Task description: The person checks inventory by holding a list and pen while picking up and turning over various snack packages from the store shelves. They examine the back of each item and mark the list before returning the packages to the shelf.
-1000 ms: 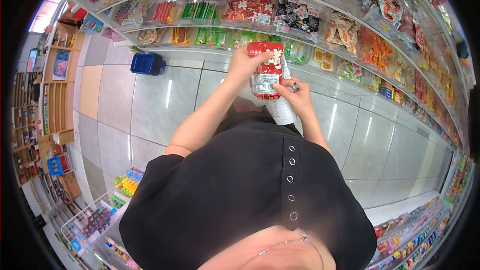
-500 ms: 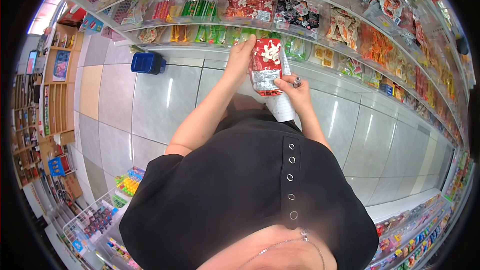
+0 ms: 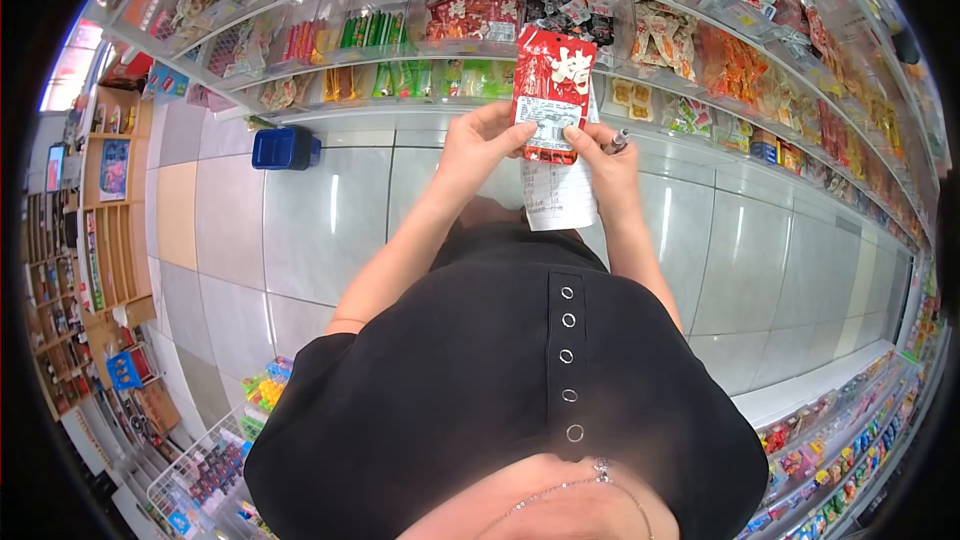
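Red snack packet pinched by my left hand and right hand; snack shelves beyond fingertips, glossy tiled floor beneath.

A shop aisle: long white shelves with clear plastic bins of bright packaged snacks run along one side, a blue plastic basket sits on the glossy grey tiled floor, and a white wire rack holds small goods.

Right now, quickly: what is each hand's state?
Left hand: closed on the red snack packet.
Right hand: pinching that packet, also holding a paper slip and a pen.
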{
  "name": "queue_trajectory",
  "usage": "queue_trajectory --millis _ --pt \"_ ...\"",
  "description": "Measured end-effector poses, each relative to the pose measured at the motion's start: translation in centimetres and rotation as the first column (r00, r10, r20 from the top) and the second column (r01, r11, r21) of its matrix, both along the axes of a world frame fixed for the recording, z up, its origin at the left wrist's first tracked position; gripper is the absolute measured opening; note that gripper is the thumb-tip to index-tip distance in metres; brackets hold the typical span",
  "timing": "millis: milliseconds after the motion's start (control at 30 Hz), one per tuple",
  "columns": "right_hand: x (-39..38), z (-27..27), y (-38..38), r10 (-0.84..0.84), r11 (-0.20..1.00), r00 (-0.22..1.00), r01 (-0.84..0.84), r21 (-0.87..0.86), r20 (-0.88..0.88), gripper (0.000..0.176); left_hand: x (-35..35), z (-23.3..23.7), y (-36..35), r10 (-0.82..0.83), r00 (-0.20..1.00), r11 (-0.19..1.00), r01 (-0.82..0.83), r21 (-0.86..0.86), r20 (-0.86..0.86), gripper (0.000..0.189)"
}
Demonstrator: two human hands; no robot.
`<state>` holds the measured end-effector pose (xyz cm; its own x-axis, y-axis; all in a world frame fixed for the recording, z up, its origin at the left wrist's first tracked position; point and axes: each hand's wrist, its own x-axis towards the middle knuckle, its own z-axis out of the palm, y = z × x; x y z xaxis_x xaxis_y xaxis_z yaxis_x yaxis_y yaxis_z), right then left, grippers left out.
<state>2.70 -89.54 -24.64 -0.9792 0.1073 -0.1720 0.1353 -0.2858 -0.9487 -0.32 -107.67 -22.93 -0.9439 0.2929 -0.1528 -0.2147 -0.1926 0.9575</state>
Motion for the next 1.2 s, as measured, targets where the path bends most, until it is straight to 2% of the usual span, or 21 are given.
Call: queue_trajectory --millis 233,567,933,1200 --pt "0.9 -0.6 -0.6 -0.027 0.999 0.995 0.029 -0.021 0.096 0.011 0.8 -2.1 0.0 0.037 0.997 0.996 -0.032 -0.08 0.062 0.03" --pt "1.3 -0.8 -0.6 0.038 0.999 0.994 -0.04 0.018 0.105 0.014 1.4 -2.3 -0.2 0.043 0.998 0.991 -0.037 -0.129 0.046 0.029" --pt "1.2 -0.8 -0.5 0.044 0.999 0.995 -0.045 0.004 0.088 0.015 1.4 -2.3 0.1 0.042 0.997 0.995 -0.036 -0.089 0.062 0.031" --pt "1.1 -0.7 -0.1 0.042 0.996 0.998 -0.045 0.073 0.049 0.015 1.2 -2.3 0.5 0.016 0.996 0.998 -0.011 -0.068 0.086 0.031"
